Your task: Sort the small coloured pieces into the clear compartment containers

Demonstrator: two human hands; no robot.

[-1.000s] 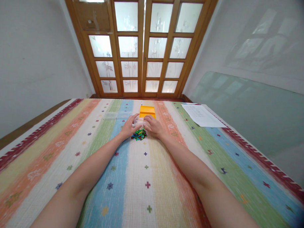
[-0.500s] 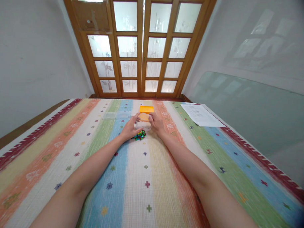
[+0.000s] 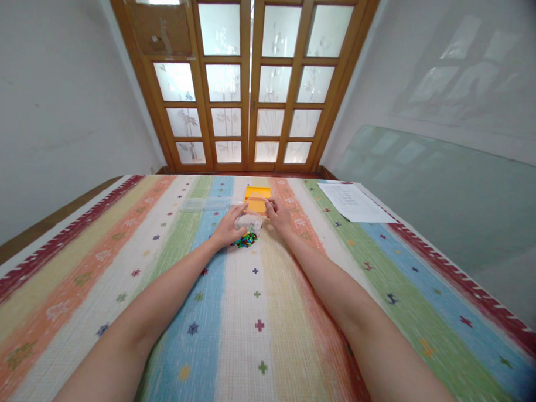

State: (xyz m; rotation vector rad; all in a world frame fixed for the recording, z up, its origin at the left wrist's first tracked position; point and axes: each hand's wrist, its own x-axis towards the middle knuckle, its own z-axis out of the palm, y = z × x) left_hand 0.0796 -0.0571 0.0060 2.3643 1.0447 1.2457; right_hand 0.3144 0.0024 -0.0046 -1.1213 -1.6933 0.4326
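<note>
A small clear plastic box stands over a pile of small shiny green, brown and blue pieces, too small to name. My left hand is closed around the box's left side. My right hand pinches the edge of the box's clear lid, which is raised. Behind the lid lies an open yellow-orange box, partly seen through the plastic.
Clear plastic cases lie to the left of my left hand. A printed paper sheet rests at the far right of the table. A striped cloth covers the table, and glazed wooden doors stand beyond its far edge.
The clear lid has tipped up, and the box now shows more plainly above the pile. My right hand has shifted slightly with the lid; my left hand stays nearly in place.
</note>
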